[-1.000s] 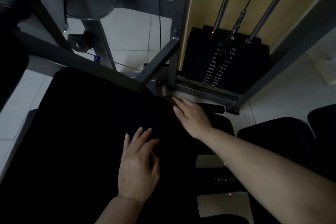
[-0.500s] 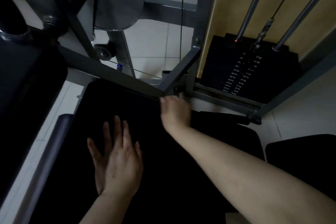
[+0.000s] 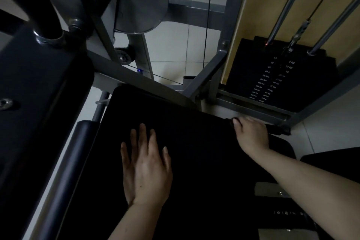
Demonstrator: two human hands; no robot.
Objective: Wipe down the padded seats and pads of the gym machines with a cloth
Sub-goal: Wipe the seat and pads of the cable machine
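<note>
I have my left hand (image 3: 145, 163) laid flat on the black seat pad (image 3: 194, 142), palm down, fingers stretched out and a little spread, holding nothing that I can see. My right hand (image 3: 251, 134) is at the pad's far right corner, knuckles up, fingers curled over the edge beside the grey steel frame (image 3: 253, 107); something dark shows at my fingertips, but the light is too dim for me to say whether it is the cloth, the pad's edge or a part of the machine. I cannot see a cloth anywhere for certain.

So the thing I am meant to clean is right under both hands: the broad pad fills the middle of my view, with the long roller pad (image 3: 64, 171) running just beside it on the left and the weight stack (image 3: 272, 80) beyond the frame on the right. Another dark cushion (image 3: 331, 160) sits to the right of my forearm.

I judge I am working this seat, either pressing along its surface or reaching its far corner and rim. Next I would need to be sure the cloth is under my palm, then draw it in overlapping strokes from the far edge toward me, and afterwards move to the roller pad at the left.
</note>
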